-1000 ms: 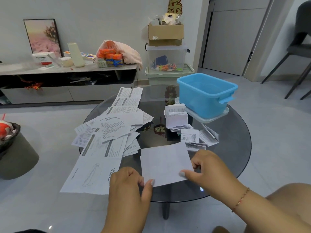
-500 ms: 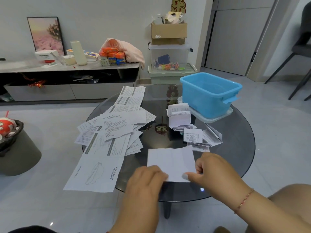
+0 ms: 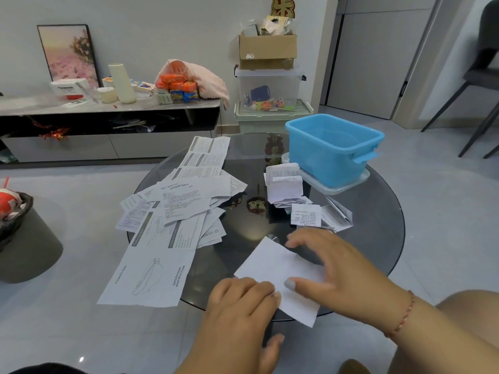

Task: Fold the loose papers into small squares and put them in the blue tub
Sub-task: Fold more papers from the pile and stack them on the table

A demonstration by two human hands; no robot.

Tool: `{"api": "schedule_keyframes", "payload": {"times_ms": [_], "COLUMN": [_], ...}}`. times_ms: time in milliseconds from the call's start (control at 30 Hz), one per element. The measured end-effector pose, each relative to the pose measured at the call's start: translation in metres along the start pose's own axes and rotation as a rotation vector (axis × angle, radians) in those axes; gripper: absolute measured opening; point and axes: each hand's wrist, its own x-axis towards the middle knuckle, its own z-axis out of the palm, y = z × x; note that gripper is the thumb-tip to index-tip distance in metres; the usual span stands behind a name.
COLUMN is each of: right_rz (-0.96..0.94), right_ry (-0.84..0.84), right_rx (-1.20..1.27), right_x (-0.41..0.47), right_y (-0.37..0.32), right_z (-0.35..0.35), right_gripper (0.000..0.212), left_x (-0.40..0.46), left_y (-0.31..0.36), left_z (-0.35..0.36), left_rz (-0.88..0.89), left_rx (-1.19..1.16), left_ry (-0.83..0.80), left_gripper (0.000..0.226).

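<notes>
A folded white paper point(image 3: 272, 268) lies turned at an angle on the near edge of the round glass table point(image 3: 378, 217). My left hand point(image 3: 240, 306) presses its near left edge with the fingertips. My right hand point(image 3: 332, 268) lies spread over the paper's right side, fingers straight, thumb on the sheet. A pile of loose printed papers point(image 3: 178, 209) covers the table's left half. Several folded paper squares point(image 3: 289, 190) lie in the middle, in front of the blue tub point(image 3: 334, 149), which stands at the far right on a clear lid.
A long instruction sheet point(image 3: 151, 276) hangs over the table's near left edge. A dark stool with a basket point(image 3: 19, 233) stands at the left. Behind are a low cabinet point(image 3: 108, 125), stacked storage boxes point(image 3: 270, 90) and a chair point(image 3: 480, 76).
The paper has been folded smaller and turned at an angle. My right hand went from pinching its edge to lying flat over it. My left hand now presses its near edge.
</notes>
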Motion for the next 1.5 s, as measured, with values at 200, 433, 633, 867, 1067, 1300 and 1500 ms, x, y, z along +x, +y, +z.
{"api": "schedule_keyframes", "payload": {"times_ms": [200, 433, 633, 867, 1067, 1300, 1500], "right_rz": [-0.236, -0.295, -0.042, 0.134, 0.223, 0.287, 0.311], "right_ry": [-0.297, -0.262, -0.063, -0.01, 0.048, 0.044, 0.021], "right_rx": [-0.147, -0.151, 0.098, 0.106, 0.033, -0.003, -0.03], "right_x": [-0.01, -0.014, -0.003, 0.0, 0.003, 0.005, 0.005], "right_y": [0.004, 0.01, 0.016, 0.013, 0.005, 0.002, -0.002], "right_z": [-0.001, 0.004, 0.011, 0.023, 0.027, 0.03, 0.027], "right_gripper": [0.087, 0.057, 0.01, 0.021, 0.033, 0.031, 0.029], "left_x": [0.0, -0.005, -0.006, -0.001, 0.004, 0.01, 0.008], "left_y": [-0.002, -0.012, -0.006, 0.005, 0.009, 0.01, 0.006], "left_z": [-0.004, -0.004, -0.002, -0.005, -0.004, -0.007, -0.011], "left_rz": [-0.03, -0.079, -0.278, -0.635, -0.795, -0.813, -0.764], "left_rx": [0.038, -0.006, -0.17, -0.194, -0.185, -0.16, -0.193], "left_ry": [0.071, 0.134, 0.16, 0.144, 0.132, 0.093, 0.108], "left_gripper": [0.026, 0.009, 0.017, 0.039, 0.031, 0.031, 0.038]}}
